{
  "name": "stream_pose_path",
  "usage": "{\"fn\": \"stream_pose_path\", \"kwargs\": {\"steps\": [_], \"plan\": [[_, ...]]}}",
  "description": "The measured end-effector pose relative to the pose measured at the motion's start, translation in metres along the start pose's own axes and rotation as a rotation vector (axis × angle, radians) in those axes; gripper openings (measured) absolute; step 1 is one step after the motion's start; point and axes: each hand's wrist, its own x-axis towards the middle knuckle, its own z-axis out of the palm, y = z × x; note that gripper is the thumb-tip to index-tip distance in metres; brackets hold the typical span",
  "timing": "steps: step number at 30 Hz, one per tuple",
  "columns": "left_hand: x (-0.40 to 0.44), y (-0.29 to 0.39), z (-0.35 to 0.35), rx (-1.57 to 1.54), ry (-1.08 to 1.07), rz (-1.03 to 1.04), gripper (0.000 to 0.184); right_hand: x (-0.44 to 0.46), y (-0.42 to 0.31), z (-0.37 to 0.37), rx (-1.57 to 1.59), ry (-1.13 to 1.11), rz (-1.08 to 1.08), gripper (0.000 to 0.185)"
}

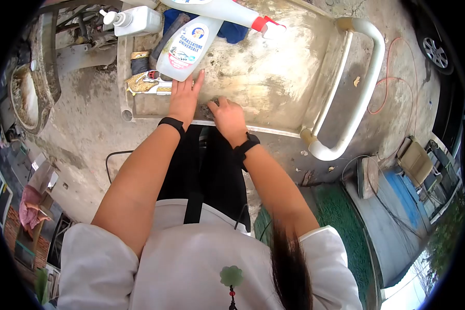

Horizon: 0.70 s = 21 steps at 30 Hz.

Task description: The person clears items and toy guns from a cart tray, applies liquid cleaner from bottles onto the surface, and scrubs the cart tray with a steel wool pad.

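My left hand lies with its fingers stretched out on the cart's tray, fingertips at the base of a spray bottle labelled "Sgrassatore Universale". To its left is a white-and-gold spray can or tube, partly seen. My right hand is at the near edge of the tray, fingers curled over a dark grey clump that looks like a scouring pad. The tray's surface is dirty and stained.
A second bottle with a red nozzle, a white pump bottle and a blue cloth lie at the tray's far side. A white tubular handle sticks out to the right. A person is at the far left, and a car wheel is at upper right.
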Motion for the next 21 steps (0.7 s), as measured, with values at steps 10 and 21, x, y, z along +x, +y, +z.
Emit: {"fn": "stream_pose_path", "kwargs": {"steps": [10, 21], "plan": [[0.000, -0.005, 0.007, 0.039, 0.063, 0.038, 0.078, -0.052, 0.080, -0.048, -0.165, -0.200, 0.222, 0.037], [-0.004, -0.003, 0.011, 0.022, 0.098, 0.040, 0.074, -0.022, 0.040, -0.021, -0.044, -0.042, 0.073, 0.031]]}}
